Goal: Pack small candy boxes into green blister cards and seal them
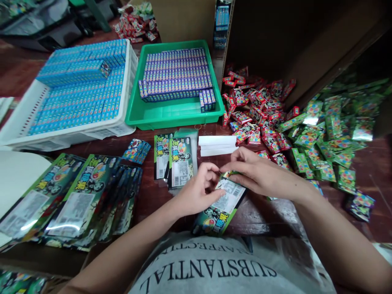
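A green-and-black printed plastic bag (225, 208) lies slanted in front of my body, its white label facing up. My left hand (203, 185) grips its left side, thumb on the label and fingers curled at the upper end. At that same end my right hand (254, 171) pinches, with a small yellow-green bit showing between the hands; what lies under the fingertips is hidden. Just left of my hands are flat bags of the same print (180, 163). Behind them lie folded white paper strips (217, 145). A few small blue boxes (136, 151) sit farther left.
A white crate (130, 81) holds rows of blue boxes, and a green tray (171, 118) holds purple ones. Red packets (257, 106) and green packets (324, 139) are heaped at right. Filled printed bags (76, 200) lie in a cardboard box at left.
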A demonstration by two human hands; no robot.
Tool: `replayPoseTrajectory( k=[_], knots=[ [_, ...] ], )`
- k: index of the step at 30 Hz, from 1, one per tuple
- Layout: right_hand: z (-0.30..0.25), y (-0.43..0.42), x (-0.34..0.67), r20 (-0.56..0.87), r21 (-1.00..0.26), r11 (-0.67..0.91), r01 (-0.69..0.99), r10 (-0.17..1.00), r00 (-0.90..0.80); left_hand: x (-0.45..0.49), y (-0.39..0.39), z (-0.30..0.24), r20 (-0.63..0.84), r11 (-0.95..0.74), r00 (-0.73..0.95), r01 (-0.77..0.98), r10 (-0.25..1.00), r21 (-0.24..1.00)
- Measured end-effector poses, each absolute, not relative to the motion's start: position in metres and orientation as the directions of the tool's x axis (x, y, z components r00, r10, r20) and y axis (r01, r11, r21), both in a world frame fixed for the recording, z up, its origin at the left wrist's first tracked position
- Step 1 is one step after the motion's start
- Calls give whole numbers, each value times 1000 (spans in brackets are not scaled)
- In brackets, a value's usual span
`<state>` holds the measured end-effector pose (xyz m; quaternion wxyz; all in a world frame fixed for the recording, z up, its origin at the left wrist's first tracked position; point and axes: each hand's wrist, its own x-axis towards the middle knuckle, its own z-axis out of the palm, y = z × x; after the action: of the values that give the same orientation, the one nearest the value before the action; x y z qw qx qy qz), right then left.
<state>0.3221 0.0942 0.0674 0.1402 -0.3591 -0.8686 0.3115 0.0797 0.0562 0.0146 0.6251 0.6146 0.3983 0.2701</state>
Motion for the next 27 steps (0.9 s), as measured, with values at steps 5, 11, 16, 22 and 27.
replayPoseTrajectory(
  k=[5,11,16,22,27],
  knots=[
    [39,71,313,142,-722,432,540,857,-495,68,50,8,-188,178,432,64,882,982],
    [11,40,305,124,-828,306,470,917,-378,56,46,-5,-147,165,402,-9,904,986],
    [-13,19,289,-34,-988,-24,154,998,-59,53,45,-11,-138,138,354,26,925,990],
    [-18,16,284,-91,-988,-87,131,996,-23,51,48,-9,-171,138,398,110,901,984],
    [-13,17,290,-13,-973,11,231,994,-106,59,52,-3,-131,119,300,59,945,991]
  ],
)
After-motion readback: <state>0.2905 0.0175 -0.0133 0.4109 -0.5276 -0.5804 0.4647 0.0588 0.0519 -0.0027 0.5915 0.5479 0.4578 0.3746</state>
